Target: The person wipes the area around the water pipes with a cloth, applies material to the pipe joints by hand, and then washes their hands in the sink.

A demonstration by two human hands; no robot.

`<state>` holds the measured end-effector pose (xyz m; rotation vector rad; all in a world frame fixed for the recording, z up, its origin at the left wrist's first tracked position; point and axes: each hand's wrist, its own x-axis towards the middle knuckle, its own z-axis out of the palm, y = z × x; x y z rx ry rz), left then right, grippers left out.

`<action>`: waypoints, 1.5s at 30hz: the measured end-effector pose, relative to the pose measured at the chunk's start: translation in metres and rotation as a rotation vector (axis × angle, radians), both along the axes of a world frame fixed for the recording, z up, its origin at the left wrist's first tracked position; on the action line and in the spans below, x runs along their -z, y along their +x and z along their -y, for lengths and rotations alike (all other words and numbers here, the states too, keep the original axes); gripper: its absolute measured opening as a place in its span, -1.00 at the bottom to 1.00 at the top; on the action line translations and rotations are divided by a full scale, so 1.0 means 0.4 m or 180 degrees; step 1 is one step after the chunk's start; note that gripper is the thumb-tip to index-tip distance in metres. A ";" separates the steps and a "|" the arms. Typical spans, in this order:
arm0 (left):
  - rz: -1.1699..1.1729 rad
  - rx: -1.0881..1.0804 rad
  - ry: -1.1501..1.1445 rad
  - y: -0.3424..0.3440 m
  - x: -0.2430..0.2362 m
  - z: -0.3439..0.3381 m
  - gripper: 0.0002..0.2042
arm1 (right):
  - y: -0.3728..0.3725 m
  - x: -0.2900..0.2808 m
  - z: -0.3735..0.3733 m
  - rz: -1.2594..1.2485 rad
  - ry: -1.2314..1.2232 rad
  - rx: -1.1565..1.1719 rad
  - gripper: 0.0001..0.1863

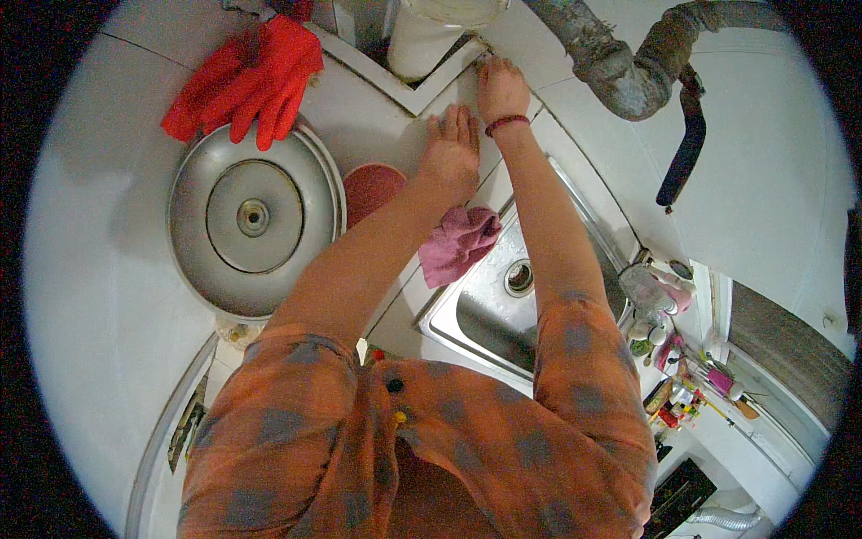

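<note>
My left hand [452, 154] rests on the pale counter [382, 135], palm down with its fingers stretched out, beside the white raised frame [415, 101]. Just to its right, my right hand [503, 90] is at the frame's right corner by the wall. Its fingers are bent closed, and what they hold, if anything, is hidden. A dark red beaded bracelet [507, 124] circles that wrist. Below my left wrist a crumpled pink cloth [460, 242] hangs at the edge of the steel sink [485, 310]. A round reddish item [375, 187] is partly covered by my left forearm.
At the left lies a large round metal lid [256, 287], with red rubber gloves [256, 85] draped over its far edge. A white cylinder [435, 36] stands inside the frame. Thick grimy pipes [620, 76] run along the upper right wall. Several bottles and utensils [687, 386] crowd the lower right.
</note>
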<state>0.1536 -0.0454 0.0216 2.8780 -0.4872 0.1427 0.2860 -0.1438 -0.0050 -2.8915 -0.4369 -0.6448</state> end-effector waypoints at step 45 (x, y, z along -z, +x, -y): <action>-0.0620 0.0232 0.0194 0.013 -0.030 -0.001 -0.24 | -0.106 -0.036 0.217 -0.0645 0.0074 0.0744 -0.82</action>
